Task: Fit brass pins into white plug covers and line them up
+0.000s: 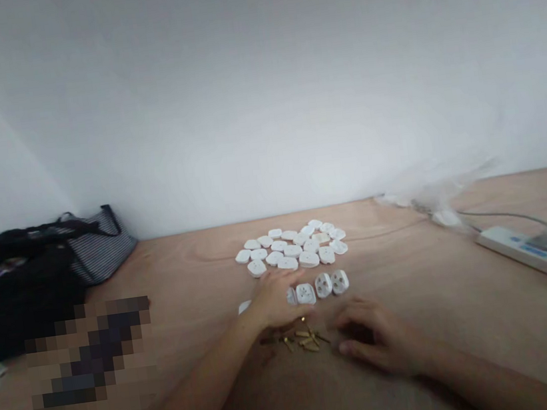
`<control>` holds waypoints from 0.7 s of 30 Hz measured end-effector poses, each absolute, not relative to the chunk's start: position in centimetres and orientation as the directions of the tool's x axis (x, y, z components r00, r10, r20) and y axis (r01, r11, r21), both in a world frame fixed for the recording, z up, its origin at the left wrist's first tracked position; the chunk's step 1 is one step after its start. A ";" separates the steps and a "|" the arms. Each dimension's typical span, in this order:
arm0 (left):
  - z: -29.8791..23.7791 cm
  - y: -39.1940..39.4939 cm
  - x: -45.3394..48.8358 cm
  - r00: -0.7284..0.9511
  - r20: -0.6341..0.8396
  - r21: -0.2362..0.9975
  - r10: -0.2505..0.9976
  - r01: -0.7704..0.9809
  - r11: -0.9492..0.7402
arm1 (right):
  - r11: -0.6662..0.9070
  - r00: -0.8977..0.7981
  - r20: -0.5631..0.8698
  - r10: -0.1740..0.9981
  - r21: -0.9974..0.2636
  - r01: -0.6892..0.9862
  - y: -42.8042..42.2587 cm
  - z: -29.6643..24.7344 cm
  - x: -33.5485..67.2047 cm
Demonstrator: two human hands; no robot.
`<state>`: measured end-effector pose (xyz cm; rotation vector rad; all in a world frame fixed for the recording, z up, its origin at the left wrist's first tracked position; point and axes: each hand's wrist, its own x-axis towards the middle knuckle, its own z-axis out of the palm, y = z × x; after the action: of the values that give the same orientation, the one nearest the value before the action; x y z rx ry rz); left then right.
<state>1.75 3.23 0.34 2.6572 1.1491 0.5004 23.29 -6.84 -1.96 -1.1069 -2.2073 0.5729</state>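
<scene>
Many white plastic plug shells lie in a loose cluster (289,248) on the wooden tabletop (201,268). Nearer me, a row of three round-faced white plug pieces (323,285) stands out, their holes facing up. My left hand (276,299) rests palm down at the row's left end, partly hiding another white piece (291,295). Below it lies a small heap of brass pins (304,341). My right hand (376,337) is loosely cupped just right of the pins, with nothing visible in it.
A black bag (21,299) and a striped grey bag (100,248) stand at the left against the white wall (250,100). A pixelated patch (92,356) hides part of the table. At the right are a white power strip (542,257) with a cable and a clear plastic bag (438,193).
</scene>
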 end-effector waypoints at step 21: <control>0.8 -3.6 2.9 0.609 0.418 0.581 0.674 0.391 -0.714 | 0.534 -0.422 0.332 0.844 -0.605 0.591 -5.8 -2.0 24.4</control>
<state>2.92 -3.61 0.85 2.4013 0.8470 0.8804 24.38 -5.80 -2.05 -1.1568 -2.1599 0.5351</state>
